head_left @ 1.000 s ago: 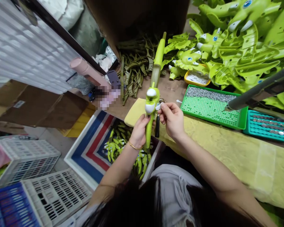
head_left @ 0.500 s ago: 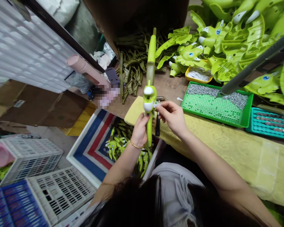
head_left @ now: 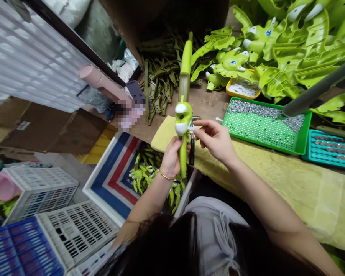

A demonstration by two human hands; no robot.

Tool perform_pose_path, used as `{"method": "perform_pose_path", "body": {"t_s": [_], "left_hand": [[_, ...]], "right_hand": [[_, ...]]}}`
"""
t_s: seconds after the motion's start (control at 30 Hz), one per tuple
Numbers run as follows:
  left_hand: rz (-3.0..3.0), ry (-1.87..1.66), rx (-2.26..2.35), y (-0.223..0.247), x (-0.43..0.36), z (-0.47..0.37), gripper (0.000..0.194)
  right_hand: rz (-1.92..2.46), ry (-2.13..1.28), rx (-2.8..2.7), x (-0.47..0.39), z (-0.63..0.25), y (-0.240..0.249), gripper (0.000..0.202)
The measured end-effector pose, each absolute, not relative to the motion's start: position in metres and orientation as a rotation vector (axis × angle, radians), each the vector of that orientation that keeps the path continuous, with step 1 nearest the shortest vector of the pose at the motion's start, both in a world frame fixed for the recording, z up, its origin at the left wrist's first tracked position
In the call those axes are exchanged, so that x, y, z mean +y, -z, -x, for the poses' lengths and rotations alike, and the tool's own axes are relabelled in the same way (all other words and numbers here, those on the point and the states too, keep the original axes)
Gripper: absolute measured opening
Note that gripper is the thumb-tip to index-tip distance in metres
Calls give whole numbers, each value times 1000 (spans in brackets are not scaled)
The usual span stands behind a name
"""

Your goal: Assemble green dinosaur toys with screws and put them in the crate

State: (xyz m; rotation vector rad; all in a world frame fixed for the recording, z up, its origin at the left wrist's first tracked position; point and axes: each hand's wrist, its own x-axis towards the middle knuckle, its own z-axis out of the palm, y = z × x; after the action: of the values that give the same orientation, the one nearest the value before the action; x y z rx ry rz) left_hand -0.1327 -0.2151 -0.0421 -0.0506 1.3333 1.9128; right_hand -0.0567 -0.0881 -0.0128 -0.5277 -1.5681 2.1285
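Note:
My left hand (head_left: 171,155) is closed round the lower part of a lime-green plastic dinosaur toy (head_left: 184,151), held upright with its white-tipped head toward me. A long green and olive section extends from the toy toward the back of the bench. At the toy's right side, a small white plastic piece (head_left: 192,128) sticks out. The thumb and forefinger of my right hand (head_left: 215,140) pinch its outer end; the other fingers are curled. Just behind the toy lies a hammer (head_left: 192,152) with a black handle, its metal head partly hidden.
A green tray (head_left: 264,132) of small metal screws and a teal tray (head_left: 330,153) of round metal discs stand to the right. Green toy shells (head_left: 299,53) and olive parts (head_left: 162,84) pile up behind. Below left, a lined crate (head_left: 103,188) holds green toys.
My right hand has drawn slightly to the right, so more of the white piece shows beside the toy. My left hand and the toy stay nearly in place. The view has shifted slightly.

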Motion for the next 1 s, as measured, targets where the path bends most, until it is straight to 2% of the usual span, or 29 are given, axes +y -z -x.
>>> {"method": "perform_pose_path", "body": {"t_s": [0.2, 0.37, 0.47, 0.57, 0.63, 0.7, 0.77, 0.9, 1.0], "left_hand": [[9, -1934, 1386, 42, -214, 132, 37], [-53, -1943, 1508, 42, -215, 131, 44], [-62, -1934, 1484, 43, -217, 133, 44], [-29, -1909, 1443, 46, -222, 140, 42], [6, -1899, 1442, 47, -227, 147, 43], [24, -1909, 1471, 47, -232, 153, 44], [19, -1910, 1510, 47, -237, 157, 46], [12, -1851, 1581, 45, -250, 159, 52], [9, -1828, 1663, 47, -263, 160, 57]], "right_hand": [[595, -2041, -1714, -84, 56, 9, 22], [518, -1836, -2109, -72, 58, -1, 14], [480, -1868, -2145, -74, 56, -5, 13], [490, -2044, -2063, -72, 51, -4, 39], [554, -2014, -2050, -56, 51, 2, 40], [729, -1700, -2061, -22, 55, 13, 26], [940, -1231, -2046, 23, 62, 26, 22], [1119, -661, -2198, 76, 74, 37, 35], [1087, -522, -2435, 32, 78, 34, 44]]}}
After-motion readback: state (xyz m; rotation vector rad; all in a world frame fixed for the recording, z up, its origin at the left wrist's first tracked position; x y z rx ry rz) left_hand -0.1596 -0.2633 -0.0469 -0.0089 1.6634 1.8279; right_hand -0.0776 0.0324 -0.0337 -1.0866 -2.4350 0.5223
